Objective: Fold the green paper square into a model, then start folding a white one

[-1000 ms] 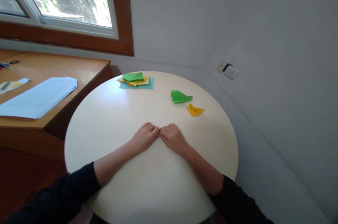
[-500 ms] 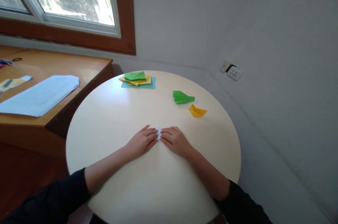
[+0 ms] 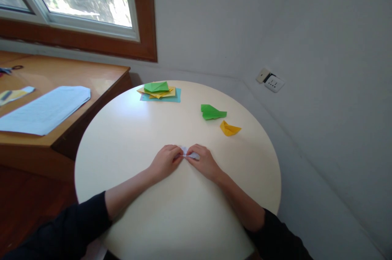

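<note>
Small pale lilac-white folded paper [image 3: 187,153], mostly covered, pinched between both hands' fingertips, low on the round cream table [image 3: 137,129], near-centre, slightly toward the near edge.

- We see a wood-framed window [image 3: 70,3] letting daylight in.
- We see plain white walls [image 3: 275,19].
- We see a round bench [image 3: 137,129] beside a wooden desk [image 3: 61,76].
</note>
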`<state>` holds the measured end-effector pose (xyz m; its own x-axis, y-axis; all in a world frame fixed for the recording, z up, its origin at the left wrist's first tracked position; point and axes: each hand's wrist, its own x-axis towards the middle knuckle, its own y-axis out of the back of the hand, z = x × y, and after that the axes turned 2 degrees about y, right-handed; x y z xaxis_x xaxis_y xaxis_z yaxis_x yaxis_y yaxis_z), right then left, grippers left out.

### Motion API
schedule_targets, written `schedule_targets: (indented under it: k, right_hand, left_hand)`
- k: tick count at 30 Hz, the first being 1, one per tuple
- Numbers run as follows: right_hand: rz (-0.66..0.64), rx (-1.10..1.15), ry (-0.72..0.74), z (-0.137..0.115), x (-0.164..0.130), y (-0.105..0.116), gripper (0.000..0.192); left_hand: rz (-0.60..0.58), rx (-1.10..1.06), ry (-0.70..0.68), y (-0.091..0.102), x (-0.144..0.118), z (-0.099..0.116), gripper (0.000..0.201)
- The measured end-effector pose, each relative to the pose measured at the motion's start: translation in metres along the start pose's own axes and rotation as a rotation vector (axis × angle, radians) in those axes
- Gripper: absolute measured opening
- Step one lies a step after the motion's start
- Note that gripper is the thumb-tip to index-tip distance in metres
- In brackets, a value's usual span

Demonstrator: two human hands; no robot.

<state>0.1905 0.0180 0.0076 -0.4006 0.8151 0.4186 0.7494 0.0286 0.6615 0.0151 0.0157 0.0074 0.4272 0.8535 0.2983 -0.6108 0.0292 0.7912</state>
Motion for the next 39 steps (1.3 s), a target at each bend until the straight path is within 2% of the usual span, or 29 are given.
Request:
schedule_targets:
  k: [3, 7, 10, 14, 17, 22, 29, 31, 34, 39]
  right_hand:
    - [0.009, -0.023, -0.020, 0.003, 0.000, -0.001, 0.006]
    - [-0.033, -0.179, 0.037, 0.004, -0.005, -0.001, 0.012]
    - [-0.062, -0.315, 0.083, -0.004, -0.010, 0.001, 0.015]
    - [-0.125, -0.399, 0.079, -0.021, -0.015, 0.003, 0.017]
    - [-0.174, -0.381, 0.070, -0.033, -0.019, 0.002, 0.018]
    - [-0.220, -0.314, 0.112, -0.042, -0.024, -0.001, 0.022]
    - [-0.217, -0.073, 0.145, -0.018, -0.014, 0.007, 0.030]
    - [-0.217, -0.087, 0.168, -0.009, -0.010, 0.010, 0.032]
    - [-0.253, -0.131, 0.202, -0.001, -0.003, 0.015, 0.026]
    - [-0.246, -0.174, 0.261, 0.002, 0.003, 0.012, 0.019]
  left_hand:
    - [-0.017, 0.015, -0.073, -0.001, 0.000, -0.002, 0.013]
    - [0.007, 0.107, -0.171, 0.001, 0.000, -0.004, 0.016]
    - [0.017, 0.233, -0.190, 0.005, -0.001, -0.003, 0.019]
    - [-0.060, 0.335, -0.196, 0.009, -0.004, -0.002, 0.019]
    - [-0.084, 0.319, -0.161, 0.008, -0.008, 0.000, 0.019]
    - [-0.040, 0.164, -0.137, 0.008, -0.014, 0.005, 0.019]
    - [-0.068, 0.073, -0.151, 0.014, -0.017, 0.008, 0.019]
    - [-0.081, 0.080, -0.143, 0.013, -0.018, 0.006, 0.023]
    - [-0.085, 0.095, -0.141, 0.011, -0.018, 0.004, 0.017]
    - [-0.062, 0.046, -0.174, 0.012, -0.022, -0.002, 0.023]
